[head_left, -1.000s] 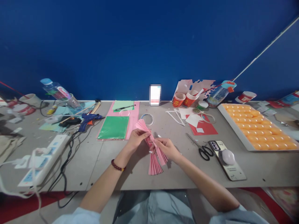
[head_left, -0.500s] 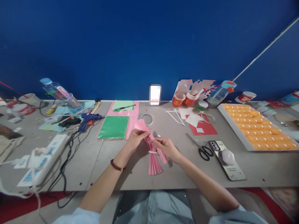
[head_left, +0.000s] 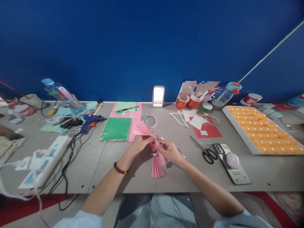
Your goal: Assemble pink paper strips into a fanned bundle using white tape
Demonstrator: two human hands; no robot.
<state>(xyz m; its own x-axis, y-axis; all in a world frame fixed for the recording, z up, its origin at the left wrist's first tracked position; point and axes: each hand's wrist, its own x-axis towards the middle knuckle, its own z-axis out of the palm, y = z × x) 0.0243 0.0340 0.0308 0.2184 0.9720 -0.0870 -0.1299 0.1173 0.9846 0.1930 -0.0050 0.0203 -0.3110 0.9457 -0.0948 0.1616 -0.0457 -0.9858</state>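
Between my hands is a strip of pleated pink paper (head_left: 140,129), its folds fanned out at the upper left. My left hand (head_left: 142,143) is closed on its middle, thumb on top. My right hand (head_left: 168,150) pinches the lower right part, partly covering it. Beneath them a second pleated pink paper (head_left: 157,169) lies on the table, gathered at its middle by a narrow white band (head_left: 154,154) and spread at the near end. Its far part is mostly hidden by my hands. A roll of tape (head_left: 150,121) lies just beyond.
Scissors (head_left: 206,153) and a phone (head_left: 234,167) lie to the right, near a tray of orange balls (head_left: 263,131). A green paper pack (head_left: 116,129), a blue glue gun (head_left: 89,122) and a power strip (head_left: 45,161) are on the left. Red paper cups (head_left: 182,101) stand at the back.
The held pink paper's upper left end has fanned wider and shifted left. Its lower right end has drawn in under my right hand. The banded pleated paper stays in place.
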